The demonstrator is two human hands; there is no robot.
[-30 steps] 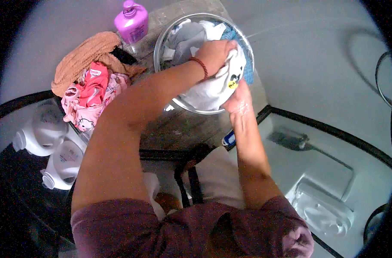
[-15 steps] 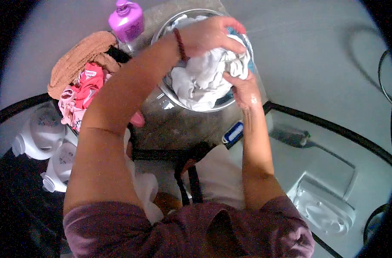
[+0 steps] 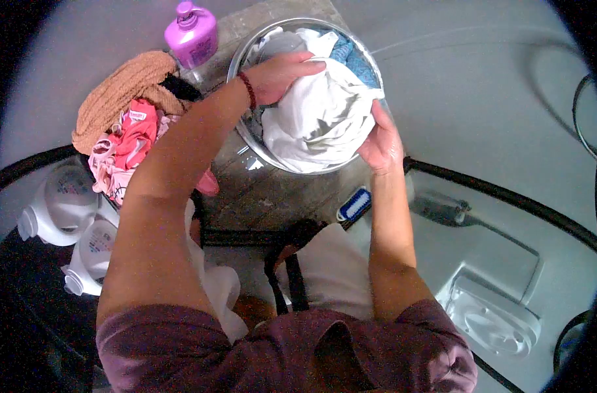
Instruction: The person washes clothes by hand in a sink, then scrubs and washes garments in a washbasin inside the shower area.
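Note:
A bunched white garment fills much of a round metal basin. My left hand lies on the garment's upper left side, its fingers stretched out and touching the fabric. At the right rim, my right hand holds the garment's edge, thumb up; its fingers are partly hidden by the fabric. Behind the garment, a blue textured cloth and more white fabric lie in the basin.
Left of the basin are a purple pump bottle, a rolled brown towel and pink-red clothes. Two white jugs stand lower left. A blue-and-white brush lies near my right forearm.
My left hand has moved left and down from the basin's far right side. The white garment is more spread and rounded, and the blue cloth shows more. My right hand stays at the right rim.

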